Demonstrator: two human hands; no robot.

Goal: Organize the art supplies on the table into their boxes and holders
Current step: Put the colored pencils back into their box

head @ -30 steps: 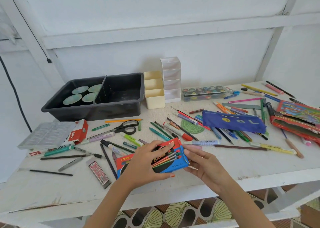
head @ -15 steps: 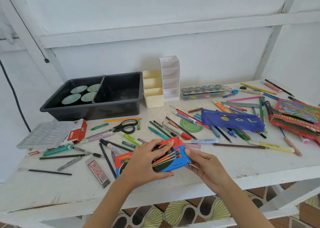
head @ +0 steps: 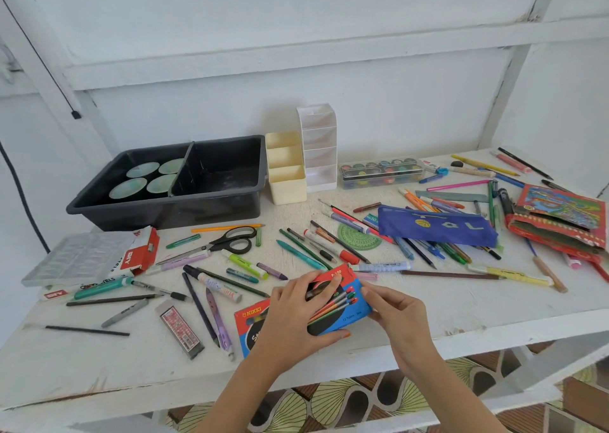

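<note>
Nearest item: my left hand [head: 296,317] lies across the red-and-blue cardboard box [head: 349,310]. Its fingers [head: 324,284] curve over the far edge and the thumb hooks the near edge, so the box is gripped and pressed flat to the white wooden counter [head: 99,366], close to its front edge. My right hand [head: 395,310] comes in from the right, its fingertips [head: 372,292] pinching the box's right end, where I judge the flap sits.

Assessment: thin card, light, stiff along the edges, easily dented on the broad faces. Take it by the long edges. Contents may slide out of an open end, so keep it level.

Beyond: loose pens and pencils [head: 306,251], black-handled scissors [head: 230,239], blue fabric pencil pouch [head: 435,226].

Farthest back: black plastic tray [head: 214,175] with 2 compartments, cream plastic holder [head: 286,175], white tiered holder [head: 318,149], all well apart from the box.
</note>
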